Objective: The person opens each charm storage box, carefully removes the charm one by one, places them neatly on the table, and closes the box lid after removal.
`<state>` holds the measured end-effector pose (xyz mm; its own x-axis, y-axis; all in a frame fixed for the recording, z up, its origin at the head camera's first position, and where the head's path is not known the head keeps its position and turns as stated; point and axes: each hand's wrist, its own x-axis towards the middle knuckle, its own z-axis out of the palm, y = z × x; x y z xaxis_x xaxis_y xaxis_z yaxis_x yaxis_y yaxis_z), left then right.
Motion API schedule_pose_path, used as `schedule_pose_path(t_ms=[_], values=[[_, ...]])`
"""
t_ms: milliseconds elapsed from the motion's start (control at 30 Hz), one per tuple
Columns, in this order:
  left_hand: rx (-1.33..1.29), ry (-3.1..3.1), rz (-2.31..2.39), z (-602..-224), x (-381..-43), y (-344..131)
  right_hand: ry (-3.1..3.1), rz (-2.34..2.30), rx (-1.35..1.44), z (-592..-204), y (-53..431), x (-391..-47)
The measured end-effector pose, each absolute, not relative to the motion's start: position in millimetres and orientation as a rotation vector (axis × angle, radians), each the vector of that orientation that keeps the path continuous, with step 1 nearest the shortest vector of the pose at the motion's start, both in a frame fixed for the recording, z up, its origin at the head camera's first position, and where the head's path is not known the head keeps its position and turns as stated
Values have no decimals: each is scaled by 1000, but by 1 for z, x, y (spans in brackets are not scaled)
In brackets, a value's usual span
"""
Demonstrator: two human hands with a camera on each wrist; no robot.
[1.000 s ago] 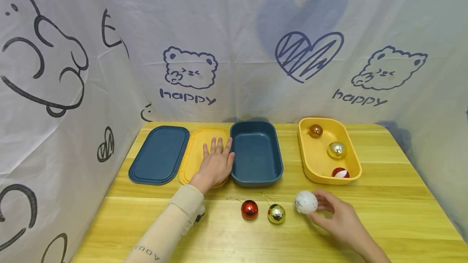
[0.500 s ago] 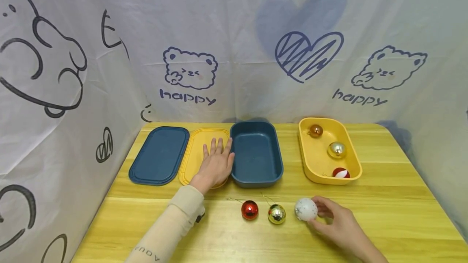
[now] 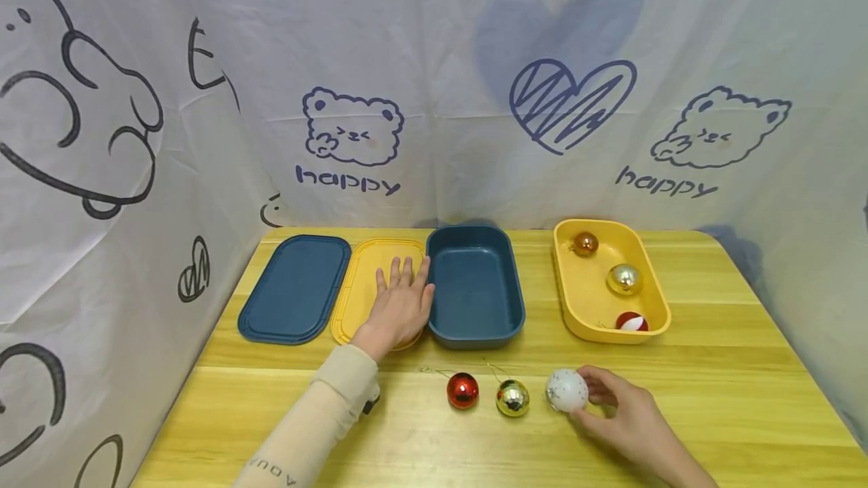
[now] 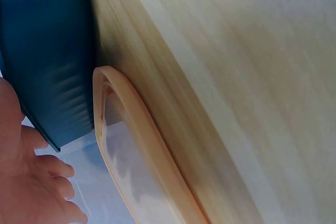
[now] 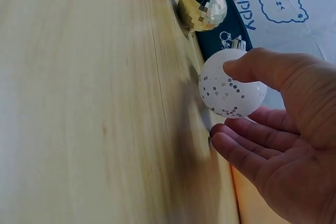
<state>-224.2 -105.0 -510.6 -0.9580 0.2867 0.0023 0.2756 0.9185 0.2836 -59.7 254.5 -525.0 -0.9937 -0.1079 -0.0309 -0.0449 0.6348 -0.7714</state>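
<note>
My right hand [image 3: 624, 413] pinches a white Christmas bauble [image 3: 566, 390] with silver specks between thumb and fingers, low over the front of the table. In the right wrist view the thumb lies across the white bauble [image 5: 231, 90], close to its metal cap. A mirrored gold bauble [image 3: 512, 398] and a shiny red bauble [image 3: 463, 390] lie in a row to its left, with string loops. My left hand [image 3: 398, 307] is spread, fingers straight, over the yellow lid [image 3: 358, 285]. Its thumb is right beside the left wall of the dark blue box [image 3: 478, 342].
A yellow box [image 3: 570, 300] at the back right holds an amber bauble [image 3: 585, 243], a pale gold bauble [image 3: 624, 278] and a red-and-white bauble [image 3: 632, 321]. Far left lies a dark blue lid [image 3: 296, 288]. A printed white cloth [image 3: 468, 172] hangs behind the table.
My right hand has come slightly toward the front edge with the white bauble, which has turned a little. The left hand and the boxes stay where they were.
</note>
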Motion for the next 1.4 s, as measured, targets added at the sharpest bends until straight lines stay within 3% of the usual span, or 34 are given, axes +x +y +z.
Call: schedule_pose_path(t_ms=[1400], values=[[443, 3030, 446, -509, -223, -105, 2808, -1380, -375, -530, 260, -55]])
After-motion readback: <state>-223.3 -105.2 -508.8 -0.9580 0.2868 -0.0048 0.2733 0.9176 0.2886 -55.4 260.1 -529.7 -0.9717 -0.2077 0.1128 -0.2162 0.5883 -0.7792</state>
